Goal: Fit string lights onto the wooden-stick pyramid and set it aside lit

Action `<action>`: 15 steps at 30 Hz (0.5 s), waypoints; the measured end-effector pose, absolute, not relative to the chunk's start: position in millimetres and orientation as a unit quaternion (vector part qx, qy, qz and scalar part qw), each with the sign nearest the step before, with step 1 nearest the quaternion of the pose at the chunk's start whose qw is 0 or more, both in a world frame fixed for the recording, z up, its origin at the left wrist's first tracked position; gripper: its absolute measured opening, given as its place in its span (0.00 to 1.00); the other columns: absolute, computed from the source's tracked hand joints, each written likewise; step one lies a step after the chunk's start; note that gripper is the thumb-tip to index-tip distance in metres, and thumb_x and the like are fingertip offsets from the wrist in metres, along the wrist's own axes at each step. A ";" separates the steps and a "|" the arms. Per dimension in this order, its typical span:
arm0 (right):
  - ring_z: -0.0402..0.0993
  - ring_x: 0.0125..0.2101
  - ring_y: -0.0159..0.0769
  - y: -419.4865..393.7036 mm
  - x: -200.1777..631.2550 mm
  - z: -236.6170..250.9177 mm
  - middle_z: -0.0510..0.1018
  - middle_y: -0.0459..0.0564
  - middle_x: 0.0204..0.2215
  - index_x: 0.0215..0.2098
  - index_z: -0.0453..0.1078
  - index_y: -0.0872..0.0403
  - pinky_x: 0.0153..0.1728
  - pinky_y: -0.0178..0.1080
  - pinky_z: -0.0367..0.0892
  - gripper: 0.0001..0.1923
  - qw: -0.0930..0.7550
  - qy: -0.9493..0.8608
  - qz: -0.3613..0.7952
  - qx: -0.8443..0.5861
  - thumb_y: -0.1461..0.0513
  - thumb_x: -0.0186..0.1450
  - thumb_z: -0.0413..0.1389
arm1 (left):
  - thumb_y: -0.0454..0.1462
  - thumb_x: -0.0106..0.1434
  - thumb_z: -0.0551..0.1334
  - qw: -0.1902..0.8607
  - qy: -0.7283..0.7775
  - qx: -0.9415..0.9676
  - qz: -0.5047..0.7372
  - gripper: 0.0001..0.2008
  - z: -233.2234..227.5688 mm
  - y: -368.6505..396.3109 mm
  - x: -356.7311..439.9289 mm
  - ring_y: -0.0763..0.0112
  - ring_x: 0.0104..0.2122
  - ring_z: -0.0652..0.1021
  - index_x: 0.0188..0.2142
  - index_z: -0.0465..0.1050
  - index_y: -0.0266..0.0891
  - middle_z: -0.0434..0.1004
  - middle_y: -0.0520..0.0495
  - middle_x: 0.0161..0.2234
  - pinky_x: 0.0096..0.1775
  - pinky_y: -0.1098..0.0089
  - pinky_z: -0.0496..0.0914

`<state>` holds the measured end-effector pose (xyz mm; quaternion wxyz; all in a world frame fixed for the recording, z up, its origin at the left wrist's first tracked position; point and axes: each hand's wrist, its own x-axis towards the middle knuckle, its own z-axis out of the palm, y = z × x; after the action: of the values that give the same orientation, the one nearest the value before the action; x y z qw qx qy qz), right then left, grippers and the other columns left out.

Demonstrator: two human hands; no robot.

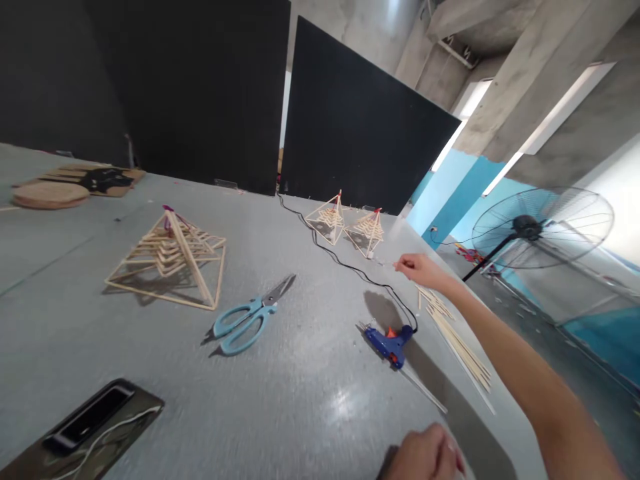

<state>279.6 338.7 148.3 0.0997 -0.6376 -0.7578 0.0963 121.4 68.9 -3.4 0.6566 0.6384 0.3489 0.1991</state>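
My right hand (414,269) reaches to the far right of the table, its fingertips pinched on a thin, pale thing too small to name. Just beyond it stand two small stick pyramids (369,230) with red tips. At the bottom edge lies my left hand (425,457), partly cut off, its fingers curled; whatever they may hold is hidden. Between the hands a blue hot glue gun (390,345) rests on its side, a clear glue stick (423,390) poking out of its back. Thin wooden sticks (460,350) lie beneath my right forearm.
Light-blue scissors (249,318) lie partly open mid-table. A larger stick pyramid (173,260) stands to the left. A phone-like black device (90,417) is at lower left, a round wooden board (51,194) at far left. A black cord (345,263) crosses the table; a fan (527,228) stands beyond the right edge.
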 end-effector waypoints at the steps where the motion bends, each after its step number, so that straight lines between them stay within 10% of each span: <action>1: 0.66 0.25 0.33 304.8 285.1 143.6 0.73 0.44 0.22 0.36 0.78 0.55 0.27 0.35 0.59 0.20 0.111 -0.761 0.099 -0.631 0.50 0.75 0.53 | 0.48 0.77 0.54 0.667 0.345 0.628 0.204 0.20 -0.3 70.3 119.0 0.63 0.30 0.77 0.44 0.81 0.41 0.80 0.47 0.29 0.37 0.67 0.70; 5: 0.61 0.21 0.31 164.2 300.8 103.6 0.69 0.43 0.19 0.36 0.80 0.54 0.24 0.35 0.56 0.24 0.218 -0.757 0.209 -0.580 0.44 0.75 0.55 | 0.44 0.79 0.46 0.728 0.321 0.565 0.217 0.21 9.5 72.5 113.5 0.72 0.16 0.63 0.49 0.75 0.38 0.64 0.58 0.18 0.23 0.72 0.59; 15: 0.71 0.23 0.33 34.9 281.2 2.1 0.80 0.48 0.26 0.41 0.83 0.51 0.26 0.35 0.67 0.23 0.473 -0.589 0.321 -0.572 0.41 0.69 0.64 | 0.66 0.66 0.58 0.737 0.270 0.557 0.273 0.32 -4.5 78.1 115.2 0.77 0.12 0.60 0.36 0.72 0.39 0.64 0.60 0.14 0.16 0.75 0.55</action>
<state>281.2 34.9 2.1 0.4728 -0.5716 -0.5888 0.3210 115.2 78.1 -4.5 0.7365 0.5570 0.2696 0.2732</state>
